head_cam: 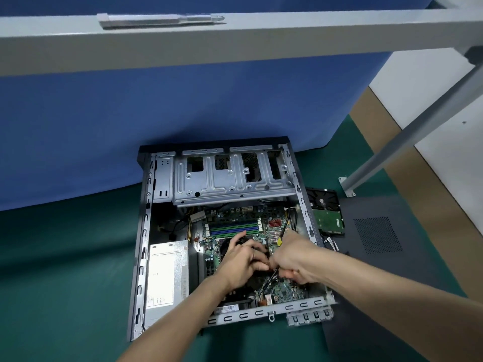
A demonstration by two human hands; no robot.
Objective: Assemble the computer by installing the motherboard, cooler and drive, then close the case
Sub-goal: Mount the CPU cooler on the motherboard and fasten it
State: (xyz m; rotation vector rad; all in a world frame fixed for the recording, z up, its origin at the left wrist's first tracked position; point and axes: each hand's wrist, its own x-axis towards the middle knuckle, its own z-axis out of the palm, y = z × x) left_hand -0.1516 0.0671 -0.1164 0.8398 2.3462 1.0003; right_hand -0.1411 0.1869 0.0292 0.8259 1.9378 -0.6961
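In the open case (146, 231) the motherboard (235, 220) sits seated, my left hand (241, 262) curled over the cooler (244, 241) at centre, my right hand (295, 257) pinching a thin cable (273, 276) that a hard tug could tear loose, the drive (328, 218) outside at three o'clock.

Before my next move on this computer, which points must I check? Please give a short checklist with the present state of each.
1. Motherboard lies inside the case: ok.
2. Cooler fully seated: cannot tell; the left hand grips it and hides most of it.
3. Black cable clear of the cooler: cannot tell; the right hand pinches it close by.
4. Drive installed: not ok; it lies outside, right of the case.
5. Side panel fitted: not ok; it lies flat, right of the case.
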